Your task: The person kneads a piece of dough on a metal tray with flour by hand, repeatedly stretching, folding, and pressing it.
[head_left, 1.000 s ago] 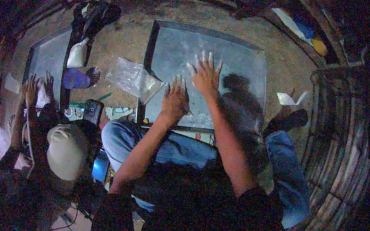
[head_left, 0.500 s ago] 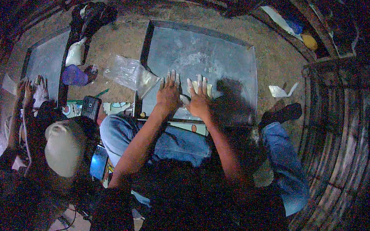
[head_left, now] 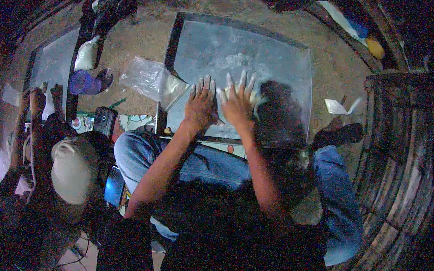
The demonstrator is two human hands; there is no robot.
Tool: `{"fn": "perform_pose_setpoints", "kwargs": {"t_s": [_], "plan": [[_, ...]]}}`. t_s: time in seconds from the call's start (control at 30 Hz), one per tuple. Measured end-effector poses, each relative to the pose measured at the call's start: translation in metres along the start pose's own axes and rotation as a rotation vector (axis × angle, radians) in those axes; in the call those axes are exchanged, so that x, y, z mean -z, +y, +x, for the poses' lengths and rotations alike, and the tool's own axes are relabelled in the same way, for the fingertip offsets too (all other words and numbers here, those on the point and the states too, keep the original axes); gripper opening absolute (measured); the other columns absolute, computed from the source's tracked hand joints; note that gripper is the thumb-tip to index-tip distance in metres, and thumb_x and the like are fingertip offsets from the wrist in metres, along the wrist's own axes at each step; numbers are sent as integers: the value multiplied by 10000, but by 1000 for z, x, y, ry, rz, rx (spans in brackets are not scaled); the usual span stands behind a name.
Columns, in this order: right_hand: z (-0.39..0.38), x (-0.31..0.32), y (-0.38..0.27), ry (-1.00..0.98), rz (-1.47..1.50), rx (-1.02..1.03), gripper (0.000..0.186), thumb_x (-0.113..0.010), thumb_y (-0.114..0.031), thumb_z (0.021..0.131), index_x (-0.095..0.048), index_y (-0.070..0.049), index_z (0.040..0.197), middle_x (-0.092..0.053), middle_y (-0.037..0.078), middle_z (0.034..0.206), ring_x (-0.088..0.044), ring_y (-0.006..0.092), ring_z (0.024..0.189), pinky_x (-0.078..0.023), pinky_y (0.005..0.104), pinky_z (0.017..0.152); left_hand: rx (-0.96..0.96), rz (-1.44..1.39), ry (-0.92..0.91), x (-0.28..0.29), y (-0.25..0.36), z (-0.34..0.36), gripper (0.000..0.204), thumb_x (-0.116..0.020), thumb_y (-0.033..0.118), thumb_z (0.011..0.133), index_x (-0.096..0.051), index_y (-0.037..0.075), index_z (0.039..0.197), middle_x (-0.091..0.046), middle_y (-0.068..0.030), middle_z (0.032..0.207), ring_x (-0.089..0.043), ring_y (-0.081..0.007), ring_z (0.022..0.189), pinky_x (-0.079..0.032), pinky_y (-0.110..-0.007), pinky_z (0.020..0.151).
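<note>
Here both hands, left hand point(head_left: 200, 107) and right hand point(head_left: 239, 104), press spread-fingered near the slab's point(head_left: 281, 55) front edge.

Grey work slab point(head_left: 261, 58): smooth, dull sheen, dusted white. Plastic bag point(head_left: 148, 79): clear, glossy, crinkled. Floor point(head_left: 138, 36): rough, matt, earthen. Trousers point(head_left: 200, 162): blue denim cloth.

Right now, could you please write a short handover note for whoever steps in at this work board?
Left hand: open, flat, pressing on the pale dough.
Right hand: open, fingers spread, pressing on the same dough.
The dough lies on the near half of the grey floured board on the ground.
A clear plastic bag lies left of the board.
Done: board dusted, dough on it.
Left: dough is not spread out yet.
</note>
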State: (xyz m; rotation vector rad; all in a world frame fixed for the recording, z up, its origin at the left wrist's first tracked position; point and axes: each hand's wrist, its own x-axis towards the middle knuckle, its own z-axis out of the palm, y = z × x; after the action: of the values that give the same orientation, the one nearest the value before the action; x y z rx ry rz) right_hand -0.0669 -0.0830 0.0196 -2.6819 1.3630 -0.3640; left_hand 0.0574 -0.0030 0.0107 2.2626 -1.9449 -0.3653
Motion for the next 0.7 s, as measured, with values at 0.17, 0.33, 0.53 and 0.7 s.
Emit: {"fn": "perform_pose_setpoints", "kwargs": {"t_s": [0.17, 0.33, 0.53, 0.7], "plan": [[67, -11, 1, 8, -19, -117, 676, -469, -539, 933, -312, -202, 1498, -56, 130, 1606, -2, 443, 1455, -179, 716, 1063, 51, -98, -114, 24, 3, -3, 1302, -818, 553, 555, -129, -12, 1505, -108, -197, 1587, -114, -351, 1470, -122, -475, 1189], [118, -24, 6, -12, -13, -189, 744, -386, -639, 925, -315, -170, 1499, -43, 142, 1607, 4, 453, 1452, -154, 756, 1039, 74, -49, -145, 25, 5, -2, 1326, -814, 583, 542, -126, -14, 1505, -98, -200, 1587, -115, -351, 1470, -120, -473, 1189], [168, -39, 26, 103, -99, -53, 732, -360, -646, 928, -375, -154, 1470, -107, 168, 1594, -55, 447, 1452, -122, 762, 1037, 45, -25, -74, 20, 2, -2, 1281, -808, 562, 573, -142, -19, 1500, -111, -211, 1581, -114, -372, 1466, -114, -485, 1188], [167, -45, 40, 152, -203, -7, 698, -358, -626, 939, -414, -152, 1448, -185, 187, 1573, -94, 435, 1451, -104, 761, 1039, 45, -72, -143, 24, 11, 4, 1192, -803, 461, 635, -139, -21, 1501, -112, -209, 1582, -119, -375, 1465, -115, -490, 1187]]}}
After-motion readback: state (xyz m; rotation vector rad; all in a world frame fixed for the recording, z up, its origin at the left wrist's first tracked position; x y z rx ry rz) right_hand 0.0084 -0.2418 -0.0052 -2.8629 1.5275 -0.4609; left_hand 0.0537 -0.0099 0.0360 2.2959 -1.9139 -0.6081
